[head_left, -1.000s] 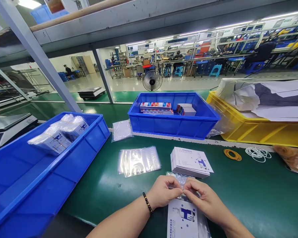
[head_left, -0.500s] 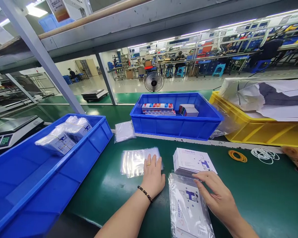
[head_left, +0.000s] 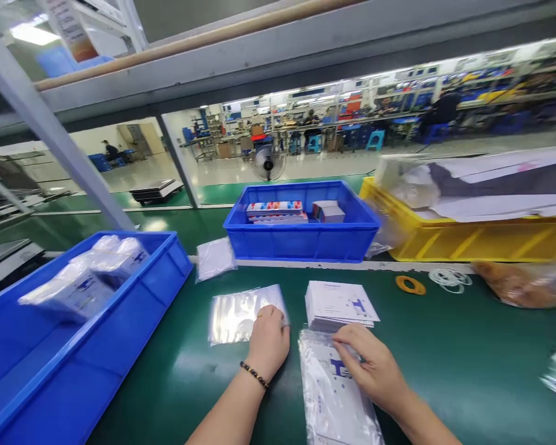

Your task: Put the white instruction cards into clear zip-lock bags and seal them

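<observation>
My left hand (head_left: 269, 343), a bead bracelet on its wrist, rests on the right part of a pile of clear plastic bags (head_left: 234, 315), its fingers curled in on the film. Thumb and forefinger of my right hand (head_left: 368, 364) are closed at the mouth of a clear bag (head_left: 312, 377). White printed booklets (head_left: 328, 402) with a purple picture lie inside that bag. Just beyond it stands a neat stack of similar white booklets (head_left: 338, 300). My fingertips hide part of the bag's upper edge.
A blue bin (head_left: 167, 290) with bagged bundles stands left; another blue bin (head_left: 301, 241) with small boxes stands behind. A yellow bin (head_left: 472, 244) is at back right. Orange bands (head_left: 410, 285), white bands (head_left: 449, 279) and a white packet (head_left: 215, 258) lie on the green table.
The fingers of my left hand have curled from lying flat on the bags. My right hand keeps its grip at the bag's mouth. The view has turned right.
</observation>
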The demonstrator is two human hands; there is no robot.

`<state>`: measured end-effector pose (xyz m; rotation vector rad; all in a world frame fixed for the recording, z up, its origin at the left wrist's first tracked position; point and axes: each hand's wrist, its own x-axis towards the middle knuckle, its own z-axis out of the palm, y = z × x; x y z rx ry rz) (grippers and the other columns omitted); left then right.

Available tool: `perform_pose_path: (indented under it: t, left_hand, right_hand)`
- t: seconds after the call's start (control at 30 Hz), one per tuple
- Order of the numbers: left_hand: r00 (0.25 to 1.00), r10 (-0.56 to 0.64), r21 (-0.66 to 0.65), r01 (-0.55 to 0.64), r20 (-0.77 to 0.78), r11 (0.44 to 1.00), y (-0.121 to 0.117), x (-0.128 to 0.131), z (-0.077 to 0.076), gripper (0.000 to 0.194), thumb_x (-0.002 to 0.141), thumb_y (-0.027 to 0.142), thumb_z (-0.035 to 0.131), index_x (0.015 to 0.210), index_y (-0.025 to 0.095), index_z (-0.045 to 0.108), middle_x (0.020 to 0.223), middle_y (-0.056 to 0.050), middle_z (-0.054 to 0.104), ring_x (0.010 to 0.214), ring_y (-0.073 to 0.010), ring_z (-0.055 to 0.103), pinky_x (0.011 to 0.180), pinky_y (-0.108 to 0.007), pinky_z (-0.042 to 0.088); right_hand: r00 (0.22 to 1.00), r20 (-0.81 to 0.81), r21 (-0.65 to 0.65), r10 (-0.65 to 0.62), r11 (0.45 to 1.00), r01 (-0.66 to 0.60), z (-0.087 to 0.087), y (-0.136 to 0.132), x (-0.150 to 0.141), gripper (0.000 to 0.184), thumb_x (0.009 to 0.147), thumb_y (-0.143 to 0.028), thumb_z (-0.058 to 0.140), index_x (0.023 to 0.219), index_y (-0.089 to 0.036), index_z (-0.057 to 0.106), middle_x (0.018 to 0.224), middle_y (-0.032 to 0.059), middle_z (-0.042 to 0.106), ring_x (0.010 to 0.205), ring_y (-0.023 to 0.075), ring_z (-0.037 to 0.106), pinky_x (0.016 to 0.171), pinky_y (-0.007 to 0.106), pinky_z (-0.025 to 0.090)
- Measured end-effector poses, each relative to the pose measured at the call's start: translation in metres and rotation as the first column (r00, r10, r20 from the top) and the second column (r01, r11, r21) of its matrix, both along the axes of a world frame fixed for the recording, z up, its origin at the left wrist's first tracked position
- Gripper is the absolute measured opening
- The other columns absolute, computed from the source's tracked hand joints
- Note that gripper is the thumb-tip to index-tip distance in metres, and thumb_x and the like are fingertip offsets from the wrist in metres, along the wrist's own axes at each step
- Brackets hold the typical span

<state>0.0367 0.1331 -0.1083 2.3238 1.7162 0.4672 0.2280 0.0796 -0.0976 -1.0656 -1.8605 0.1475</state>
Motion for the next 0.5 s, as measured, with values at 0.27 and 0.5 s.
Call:
perform_pose_path:
  t: [0.27,0.5]
  left_hand:
    - [0.97,-0.012,0.021,0.017,-0.244,1.0,0.009,-0.018,-0.036,0.06,0.07,0.003,0.043,0.13,0.008,0.039,0.131,-0.018,0.044,0.124,-0.0318,0.037,0.101,-0.045,0.031]
    - [0.993,-0.097,-0.003,0.097,-0.062,0.995,0.055,-0.049,-0.065,0.032,0.068,0.016,0.044,0.093,0.017,0.064,0.099,-0.008,0.067,0.096,-0.0253,0.061,0.087,-0.034,0.048]
  right_hand:
    - [0.993,0.062,-0.038,-0.096,0.994,0.099,-0.011,0.002,-0.007,0.014,0.079,-0.017,0.046,0.071,-0.018,0.058,0.063,0.003,0.061,0.062,0.0139,0.056,0.058,0.024,0.046]
    - [0.981,0.133,-0.08,-0.139,0.985,0.151,-0.027,0.008,-0.015,0.012,0.074,-0.02,0.052,0.069,-0.018,0.062,0.065,0.0017,0.066,0.061,0.0128,0.06,0.062,0.021,0.048]
